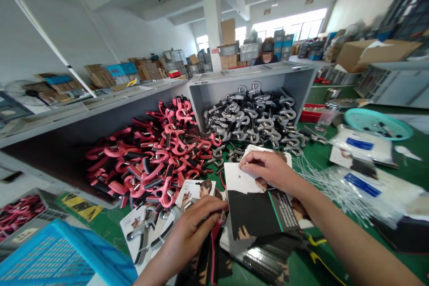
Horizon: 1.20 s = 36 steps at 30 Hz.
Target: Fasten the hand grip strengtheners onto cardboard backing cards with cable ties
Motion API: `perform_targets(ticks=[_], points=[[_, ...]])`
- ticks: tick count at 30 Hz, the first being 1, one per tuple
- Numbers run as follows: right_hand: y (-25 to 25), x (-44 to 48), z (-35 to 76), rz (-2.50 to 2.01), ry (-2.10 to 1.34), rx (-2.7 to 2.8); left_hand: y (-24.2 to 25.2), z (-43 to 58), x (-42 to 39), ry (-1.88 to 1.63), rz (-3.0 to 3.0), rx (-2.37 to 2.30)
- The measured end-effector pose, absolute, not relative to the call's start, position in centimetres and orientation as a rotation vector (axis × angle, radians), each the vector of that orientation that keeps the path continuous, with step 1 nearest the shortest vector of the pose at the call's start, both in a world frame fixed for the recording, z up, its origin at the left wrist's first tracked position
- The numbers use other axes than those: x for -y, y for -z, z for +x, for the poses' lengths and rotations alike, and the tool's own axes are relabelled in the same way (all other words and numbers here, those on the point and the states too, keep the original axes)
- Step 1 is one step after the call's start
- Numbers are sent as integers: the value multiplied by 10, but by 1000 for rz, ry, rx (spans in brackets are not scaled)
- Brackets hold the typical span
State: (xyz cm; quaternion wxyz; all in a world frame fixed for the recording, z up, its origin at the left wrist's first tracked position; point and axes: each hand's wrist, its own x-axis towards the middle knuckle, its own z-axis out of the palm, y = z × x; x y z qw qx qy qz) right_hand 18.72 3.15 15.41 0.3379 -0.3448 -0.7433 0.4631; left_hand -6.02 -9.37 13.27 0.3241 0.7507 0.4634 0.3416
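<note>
My right hand (268,169) pinches the white upper part of a printed cardboard backing card (254,214), which lies tilted over a stack of similar cards. My left hand (197,221) is at that card's left edge, its fingers curled at the top of a pink-and-black hand gripper (214,250); the exact hold is partly hidden. Left of this hand, grey hand grippers (144,228) lie on white printed cards. Yellow-handled pliers (317,250) rest beneath my right forearm.
A tipped grey crate (97,107) spills pink hand grippers (161,152); another crate (303,85) holds grey ones (248,116). White cable ties (342,192), plastic bags (363,143) and a turquoise tray (375,120) are rightward. A blue basket (60,254) is lower left. A person (267,53) is behind.
</note>
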Motion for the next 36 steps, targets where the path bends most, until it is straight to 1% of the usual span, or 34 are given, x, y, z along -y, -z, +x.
perform_targets(ticks=[3,7,14,18,23,25,28,32,34,36], points=[[-155,-29,182,-906,-1279,1871,-132,-55,93,-1030,2021,-1213],[-160,-25,177,-901,-1272,1845,-129,-36,75,-1276,2039,-1287],[-162,-14,180,-825,-1331,1893,-133,-12,59,-1319,1825,-1245],[-163,-12,182,-746,-1179,2003,-134,-9,62,-1316,1660,-1177],[-163,-13,182,-598,-933,2173,-136,-3,62,-1404,1236,-1162],[-162,-13,183,-557,-859,2201,-141,-3,63,-1383,1171,-1103],[-161,-14,185,-542,-833,2202,-149,-12,65,-1276,1194,-1053],[-162,-15,185,-520,-891,2190,-160,-30,58,-1299,1317,-1349],[-164,-14,182,-521,-904,2173,-164,-34,49,-1184,1407,-1387],[-169,-10,181,-526,-875,2151,-167,-33,42,-1024,1423,-1314]])
